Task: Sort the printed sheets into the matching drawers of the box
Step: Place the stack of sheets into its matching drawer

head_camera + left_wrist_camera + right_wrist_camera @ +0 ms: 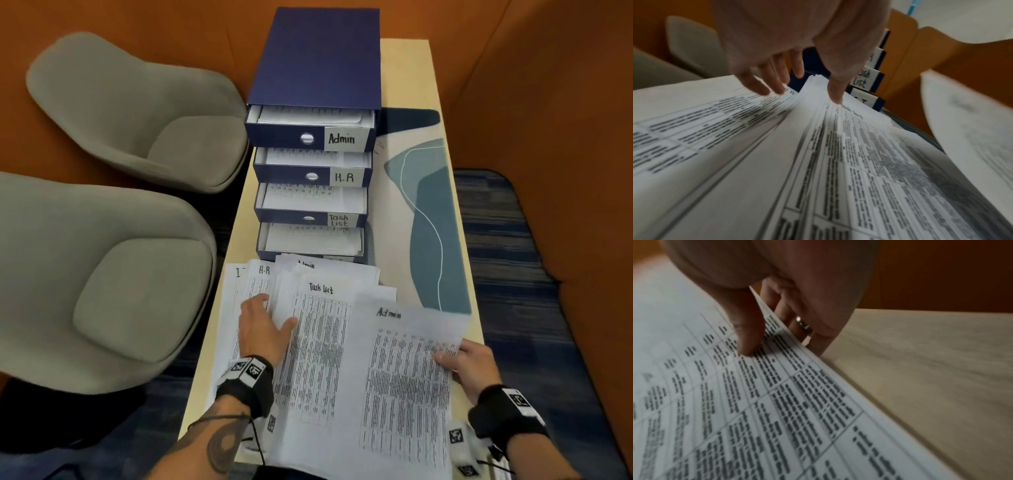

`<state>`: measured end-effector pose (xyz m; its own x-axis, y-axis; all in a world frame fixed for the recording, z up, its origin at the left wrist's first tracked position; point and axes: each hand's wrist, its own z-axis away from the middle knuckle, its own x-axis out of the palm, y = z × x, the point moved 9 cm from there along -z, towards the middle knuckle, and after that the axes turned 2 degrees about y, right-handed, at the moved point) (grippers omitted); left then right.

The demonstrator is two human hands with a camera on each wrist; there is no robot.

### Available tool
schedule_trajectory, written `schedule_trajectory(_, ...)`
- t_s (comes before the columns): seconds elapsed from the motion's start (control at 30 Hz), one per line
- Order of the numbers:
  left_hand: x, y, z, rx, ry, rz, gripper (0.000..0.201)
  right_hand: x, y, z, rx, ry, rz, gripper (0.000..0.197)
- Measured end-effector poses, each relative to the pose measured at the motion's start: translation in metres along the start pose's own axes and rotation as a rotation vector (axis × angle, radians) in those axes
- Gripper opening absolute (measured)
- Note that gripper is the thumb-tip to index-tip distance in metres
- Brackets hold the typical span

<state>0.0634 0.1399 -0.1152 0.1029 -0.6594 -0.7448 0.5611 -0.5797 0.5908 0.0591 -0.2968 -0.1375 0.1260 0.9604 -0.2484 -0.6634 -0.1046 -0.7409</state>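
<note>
A dark blue drawer box (315, 58) stands at the table's far end, its drawers pulled out in steps: Admin (346, 138), H.R (344, 177), Task List (337, 220) and a lowest drawer (311, 240) whose label is covered. Each holds printed sheets. A fanned pile of sheets (308, 342) lies in front, topped by one headed Task List. My left hand (265, 329) rests flat on the pile, fingers spread (764, 87). My right hand (471, 359) pinches the right edge of a lifted sheet headed Admin (404, 377), thumb on top (748, 344), fingers beneath.
The narrow cream table (421, 68) has a blue patterned mat (435, 222) on its right side. Two grey armchairs (137, 113) (102, 291) stand close along the left. Orange walls (548, 85) enclose the space; dark carpet (531, 274) lies to the right.
</note>
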Motion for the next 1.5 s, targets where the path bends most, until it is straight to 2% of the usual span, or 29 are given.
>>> schedule_trajectory(0.07, 0.000, 0.017, 0.006, 0.129, 0.058, -0.086, 0.060, 0.001, -0.003, 0.006, 0.013, -0.022, -0.074, 0.023)
schedule_trajectory(0.13, 0.018, 0.031, 0.011, 0.201, -0.051, -0.138, 0.056, 0.002, -0.006, 0.011, 0.008, -0.061, -0.109, 0.021)
schedule_trajectory(0.23, 0.048, 0.035, 0.013, 0.186, -0.180, -0.320, 0.086, 0.000, -0.006, 0.015, -0.002, -0.118, -0.162, 0.022)
schedule_trajectory(0.3, 0.058, 0.034, 0.012, 0.161, -0.191, -0.350, 0.094, -0.005, -0.006, 0.018, -0.016, -0.169, -0.181, 0.048)
schedule_trajectory(0.33, 0.063, 0.032, 0.010, 0.145, -0.202, -0.338, 0.090, -0.007, -0.007, 0.020, -0.019, -0.201, -0.178, 0.054)
schedule_trajectory(0.37, 0.068, 0.030, 0.009, 0.123, -0.224, -0.310, 0.082, -0.013, -0.007, 0.021, -0.021, -0.214, -0.176, 0.050)
schedule_trajectory(0.43, 0.072, 0.027, 0.010, 0.133, -0.256, -0.286, 0.059, -0.025, -0.011, 0.024, -0.019, -0.231, -0.173, 0.032)
schedule_trajectory(0.53, 0.079, 0.033, 0.021, 0.297, -0.281, -0.325, 0.040, -0.038, -0.029, 0.038, -0.041, -0.191, -0.184, 0.006)
schedule_trajectory(0.6, 0.076, 0.044, 0.033, 0.402, -0.301, -0.345, 0.037, -0.045, -0.041, 0.041, -0.068, -0.132, -0.218, 0.015)
schedule_trajectory(0.63, 0.071, 0.048, 0.037, 0.410, -0.318, -0.298, 0.036, -0.046, -0.051, 0.042, -0.095, -0.099, -0.219, 0.014)
schedule_trajectory(0.7, 0.052, 0.062, 0.043, 0.352, -0.394, -0.001, 0.043, -0.044, -0.080, 0.039, -0.169, -0.023, -0.169, 0.011)
schedule_trajectory(0.77, 0.037, 0.087, 0.056, 0.299, -0.585, 0.359, 0.059, -0.035, -0.120, 0.039, -0.249, 0.056, -0.075, 0.011)
schedule_trajectory(0.83, 0.022, 0.114, 0.062, 0.324, -0.683, 0.418, 0.065, -0.017, -0.168, 0.039, -0.348, 0.073, -0.064, 0.016)
schedule_trajectory(0.9, 0.003, 0.140, 0.054, 0.380, -0.649, 0.380, 0.055, 0.004, -0.219, 0.038, -0.420, 0.064, -0.085, 0.016)
schedule_trajectory(0.97, -0.024, 0.162, 0.031, 0.395, -0.526, 0.380, 0.028, 0.025, -0.263, 0.035, -0.445, 0.030, -0.075, 0.017)
schedule_trajectory(1.07, -0.076, 0.173, -0.014, 0.266, -0.315, 0.522, 0.038, 0.064, -0.303, 0.034, -0.370, -0.138, 0.067, 0.031)
schedule_trajectory(1.1, -0.093, 0.175, -0.027, 0.218, -0.288, 0.560, 0.037, 0.077, -0.310, 0.037, -0.343, -0.187, 0.122, 0.032)
schedule_trajectory(1.2, -0.120, 0.179, -0.056, 0.166, -0.332, 0.582, 0.039, 0.112, -0.327, 0.046, -0.327, -0.274, 0.236, 0.019)
schedule_trajectory(1.27, -0.140, 0.186, -0.067, 0.130, -0.332, 0.617, 0.035, 0.127, -0.334, 0.048, -0.316, -0.262, 0.185, 0.014)
schedule_trajectory(1.37, -0.167, 0.197, -0.077, 0.108, -0.299, 0.622, 0.031, 0.140, -0.334, 0.046, -0.197, -0.257, -0.006, 0.034)
schedule_trajectory(1.43, -0.164, 0.193, -0.080, -0.018, -0.385, 0.713, 0.022, 0.148, -0.331, 0.050, -0.113, -0.301, -0.138, 0.032)
schedule_trajectory(1.5, -0.156, 0.185, -0.076, -0.191, -0.516, 0.841, 0.020, 0.152, -0.326, 0.054, -0.027, -0.329, -0.251, 0.010)
